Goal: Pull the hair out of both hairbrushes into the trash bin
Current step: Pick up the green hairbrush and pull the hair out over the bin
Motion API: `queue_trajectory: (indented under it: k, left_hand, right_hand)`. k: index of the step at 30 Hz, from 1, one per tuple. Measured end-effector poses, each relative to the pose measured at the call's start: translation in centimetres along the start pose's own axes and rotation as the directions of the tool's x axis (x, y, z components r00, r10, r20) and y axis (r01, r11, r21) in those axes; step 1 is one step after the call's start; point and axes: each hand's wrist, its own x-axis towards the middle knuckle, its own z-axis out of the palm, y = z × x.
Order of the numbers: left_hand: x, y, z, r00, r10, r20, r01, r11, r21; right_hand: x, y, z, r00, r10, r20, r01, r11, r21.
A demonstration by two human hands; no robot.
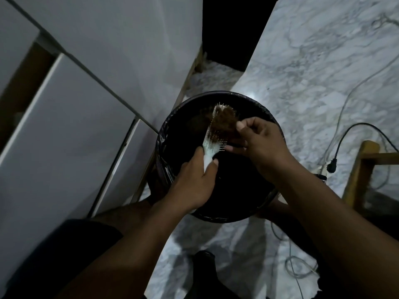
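Observation:
A white hairbrush (pixel 210 144) is held over a round black trash bin (pixel 166 134) lined with a dark bag. My left hand (pixel 192 182) grips the brush by its handle, bristles facing right. A brown mat of hair (pixel 223 121) covers the upper part of the bristles. My right hand (pixel 259 143) pinches the edge of that hair between thumb and fingers. The lower bristles near the handle are bare. Only one hairbrush is in view.
White cabinet doors (pixel 64 126) stand close on the left. The floor is grey-veined marble (pixel 313 61). A black cable with a plug (pixel 333 164) and pale cords lie right of the bin. A wooden frame (pixel 362 169) stands at the right edge. My knees flank the bin.

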Motion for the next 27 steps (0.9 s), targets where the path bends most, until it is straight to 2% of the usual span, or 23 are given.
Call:
queue_trajectory:
  k: [4, 7, 10, 14, 19, 22, 25, 27]
  left_hand:
    - [0.4, -0.3, 0.4, 0.999, 0.026, -0.047, -0.023, 0.997, 0.072]
    - [0.3, -0.4, 0.7, 0.997, 0.067, -0.044, -0.055, 0.971, 0.235]
    - [0.1, -0.3, 1.0, 0.997, 0.061, -0.036, -0.046, 0.941, 0.336]
    - [-0.2, -0.4, 1.2, 0.998, 0.035, -0.044, -0.016, 0.923, 0.384]
    - [0.3, -0.6, 1.3, 0.999, 0.002, -0.040, 0.009, 0.956, 0.292]
    - [0.4, -0.5, 1.0, 0.997, -0.019, -0.073, 0.039, 0.955, 0.292]
    - [0.2, -0.3, 1.0, 0.996, -0.027, -0.087, 0.055, 0.939, 0.341]
    - [0.0, 0.0, 1.1, 0.997, -0.013, -0.079, 0.045, 0.906, 0.421]
  right_hand:
    - [-0.2, 0.2, -0.3, 0.997, 0.048, 0.056, -0.052, 0.995, 0.081]
    - [-0.3, 0.9, -0.2, 0.999, -0.045, 0.013, 0.047, 0.993, -0.104]
    - [-0.3, 1.7, 0.5, 0.983, -0.171, -0.062, 0.142, 0.934, -0.326]
    - [-0.1, 2.2, 0.9, 0.967, -0.210, -0.141, 0.152, 0.927, -0.342]
    - [-0.1, 2.3, 1.1, 0.960, -0.192, -0.202, 0.149, 0.966, -0.211]
    - [-0.3, 1.8, 1.4, 0.972, -0.105, -0.212, 0.089, 0.992, -0.084]
    - [-0.2, 1.1, 1.6, 0.990, 0.028, -0.136, -0.014, 0.994, 0.104]
    - [-0.2, 1.1, 1.4, 0.996, 0.013, -0.087, -0.008, 0.998, 0.066]
